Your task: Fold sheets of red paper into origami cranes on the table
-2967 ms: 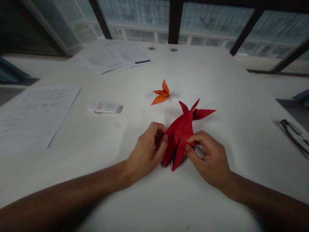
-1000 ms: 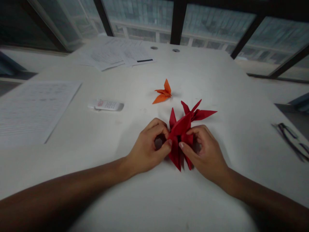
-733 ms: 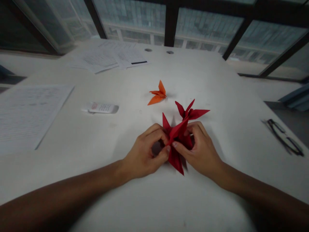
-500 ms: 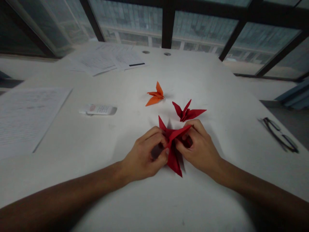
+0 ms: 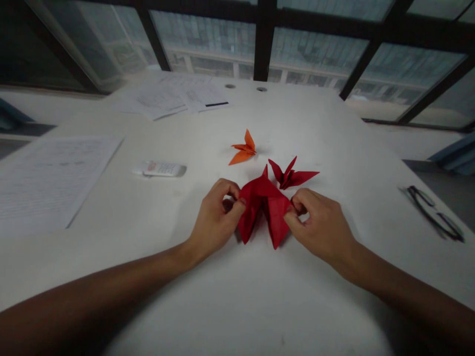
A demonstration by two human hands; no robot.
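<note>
Between my hands is a red folded paper figure [image 5: 262, 190], its body arched and two broad flaps hanging toward me. My left hand [image 5: 218, 217] pinches its left edge between thumb and fingers. On the opposite edge, my right hand [image 5: 321, 225] pinches the paper the same way. Just beyond it on the table lies a smaller dark red origami piece [image 5: 291, 176] with pointed tips. An orange origami piece [image 5: 245, 149] rests farther back and slightly left.
A white tube [image 5: 161, 169] lies left of the folded pieces. Printed sheets [image 5: 59, 173] cover the left side, with more papers [image 5: 166, 96] at the back. Black-framed glasses [image 5: 434, 213] sit near the right edge of the white table [image 5: 237, 306]. Windows stand behind.
My hands have moved apart, each now at an outer edge of the red paper figure. The figure has spread and turned, with two flaps facing me instead of one point.
</note>
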